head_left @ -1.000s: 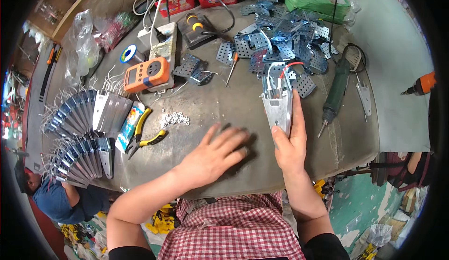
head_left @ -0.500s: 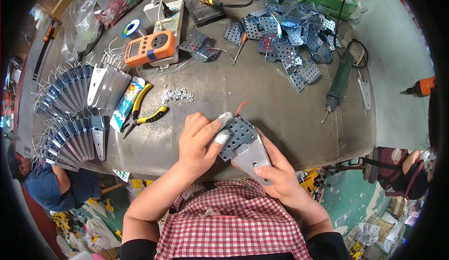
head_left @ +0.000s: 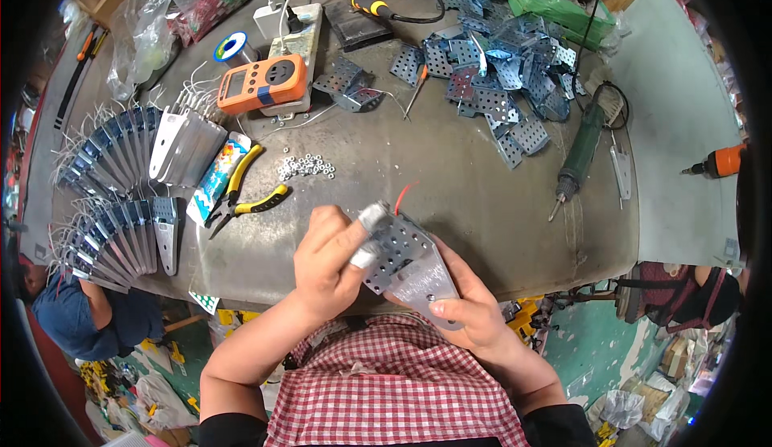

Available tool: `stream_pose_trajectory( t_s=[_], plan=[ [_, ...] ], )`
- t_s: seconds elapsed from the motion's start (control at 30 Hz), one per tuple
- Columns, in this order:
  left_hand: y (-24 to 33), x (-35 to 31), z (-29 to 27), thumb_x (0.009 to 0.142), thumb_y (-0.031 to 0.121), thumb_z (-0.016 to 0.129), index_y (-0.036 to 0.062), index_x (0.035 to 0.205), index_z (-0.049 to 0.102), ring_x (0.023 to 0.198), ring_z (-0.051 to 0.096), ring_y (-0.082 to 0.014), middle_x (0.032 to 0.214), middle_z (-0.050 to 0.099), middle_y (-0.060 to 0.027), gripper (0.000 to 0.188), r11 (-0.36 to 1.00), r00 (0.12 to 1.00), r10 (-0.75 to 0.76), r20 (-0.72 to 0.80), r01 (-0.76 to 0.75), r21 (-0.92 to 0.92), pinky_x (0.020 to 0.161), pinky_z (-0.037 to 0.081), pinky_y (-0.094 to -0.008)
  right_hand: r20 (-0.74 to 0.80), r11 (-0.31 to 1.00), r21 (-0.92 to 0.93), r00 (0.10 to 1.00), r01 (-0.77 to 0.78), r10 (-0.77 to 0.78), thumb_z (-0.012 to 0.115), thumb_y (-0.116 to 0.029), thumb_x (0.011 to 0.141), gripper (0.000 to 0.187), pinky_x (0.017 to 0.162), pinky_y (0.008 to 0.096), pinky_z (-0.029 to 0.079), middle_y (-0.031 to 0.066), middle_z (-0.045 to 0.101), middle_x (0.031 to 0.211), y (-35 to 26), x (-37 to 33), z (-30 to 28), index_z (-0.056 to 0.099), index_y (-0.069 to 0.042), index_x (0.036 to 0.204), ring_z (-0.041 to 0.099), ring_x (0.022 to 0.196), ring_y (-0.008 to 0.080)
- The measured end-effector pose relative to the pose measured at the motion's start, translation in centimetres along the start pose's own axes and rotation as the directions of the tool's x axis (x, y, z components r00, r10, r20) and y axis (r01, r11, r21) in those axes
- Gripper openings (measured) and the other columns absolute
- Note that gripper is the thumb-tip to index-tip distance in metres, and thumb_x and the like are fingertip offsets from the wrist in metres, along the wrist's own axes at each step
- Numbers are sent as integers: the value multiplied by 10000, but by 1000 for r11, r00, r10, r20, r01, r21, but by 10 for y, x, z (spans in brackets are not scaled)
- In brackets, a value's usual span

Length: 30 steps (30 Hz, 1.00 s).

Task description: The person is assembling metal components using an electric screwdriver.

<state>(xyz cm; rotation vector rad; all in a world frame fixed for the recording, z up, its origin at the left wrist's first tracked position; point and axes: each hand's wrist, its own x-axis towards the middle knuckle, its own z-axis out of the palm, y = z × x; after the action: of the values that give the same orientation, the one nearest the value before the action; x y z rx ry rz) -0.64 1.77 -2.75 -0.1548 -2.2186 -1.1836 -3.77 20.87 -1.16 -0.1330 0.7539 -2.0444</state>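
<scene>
My right hand (head_left: 470,306) grips a smooth silvery metal plate (head_left: 428,274) with holes at its narrow end, the thumb lying on its face. A dark perforated metal plate (head_left: 406,242) lies over the upper part of that silvery plate. A short red wire (head_left: 402,196) sticks up from the top edge. My left hand (head_left: 330,262) has white wrapping on two fingertips. Its bent fingers close over the left edge of the perforated plate, and its thumb is hidden. Beyond the hands sits a loose group of small nuts (head_left: 307,167).
Yellow-handled pliers (head_left: 245,193) lie left of the nuts, near rows of finished-looking plates (head_left: 121,234) with wires. An orange meter (head_left: 264,85) stands behind. Perforated plates (head_left: 507,77) are heaped at the back right, beside a green electric screwdriver (head_left: 583,145).
Both hands and the plates have shifted slightly left and down in the picture. My left fingers have slid back toward the perforated plate's left edge, uncovering its upper corner.
</scene>
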Motion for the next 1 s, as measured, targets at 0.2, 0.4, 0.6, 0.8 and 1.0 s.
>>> stream_pose_trajectory(
  t_s=[0.2,0.4,0.6,0.8,1.0],
  plan=[
    [1,-2,0,620,59,658,8,1036,605,578,422,-208,621,407,-46,422,995,998,34,44,-38,87,603,342,-325,-21,998,25,999,-50,50,519,-61,745,765,1001,458,331,168,295,1367,-1,0,3,107,17,1385,353,1244,292],
    [-11,10,-11,590,59,663,9,979,606,583,434,-220,633,418,-47,396,978,969,181,171,-195,68,608,349,-339,14,995,59,997,-79,78,508,-47,733,760,988,455,345,166,321,1347,1,1,0,119,16,1383,382,1220,288],
    [-5,8,6,600,79,689,28,960,579,678,485,-266,741,487,-81,381,902,991,129,25,-127,413,638,387,-363,-70,952,-283,987,116,-141,487,7,741,705,996,404,333,172,336,1339,18,7,-11,174,19,1372,379,1224,289],
    [18,-3,21,842,144,530,12,871,513,747,538,-288,792,529,-140,136,850,818,-460,347,518,-95,672,435,-342,111,215,-943,850,254,-515,541,32,727,618,977,393,345,211,403,1290,18,9,-14,356,-22,1314,370,1222,365],
    [7,-8,-9,846,172,537,11,875,543,792,481,-104,808,543,-30,164,675,666,-516,540,703,-222,725,406,-259,128,-369,-811,479,-454,-868,644,-122,742,351,877,401,380,167,506,1140,-106,26,-92,566,-34,1073,489,1050,315]
  ],
)
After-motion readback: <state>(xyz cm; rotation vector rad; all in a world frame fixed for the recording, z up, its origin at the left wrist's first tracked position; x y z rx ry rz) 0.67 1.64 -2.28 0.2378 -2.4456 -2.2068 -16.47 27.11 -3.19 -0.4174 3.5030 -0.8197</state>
